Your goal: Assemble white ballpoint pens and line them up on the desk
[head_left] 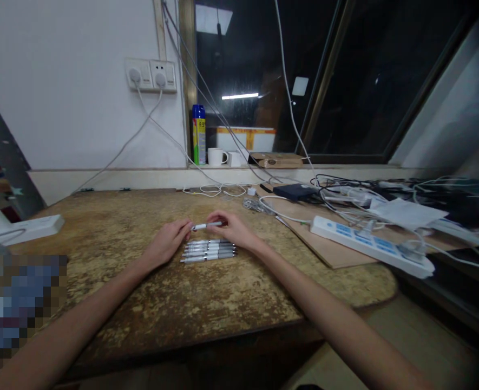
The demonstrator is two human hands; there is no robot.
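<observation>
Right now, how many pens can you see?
5, maybe more hidden. One pen is held between the left hand and right hand. Four lie in a row of pens on the table, just under the hands.

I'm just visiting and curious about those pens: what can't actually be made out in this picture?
Head view, the only one:
- The pen held between the left hand and right hand: both ends are covered by fingers.
- The row of pens on the table: too small and dim for any print.
- Lower left corner: a pixelated patch hides what is there.
- The spray can: label too small to read.
</observation>
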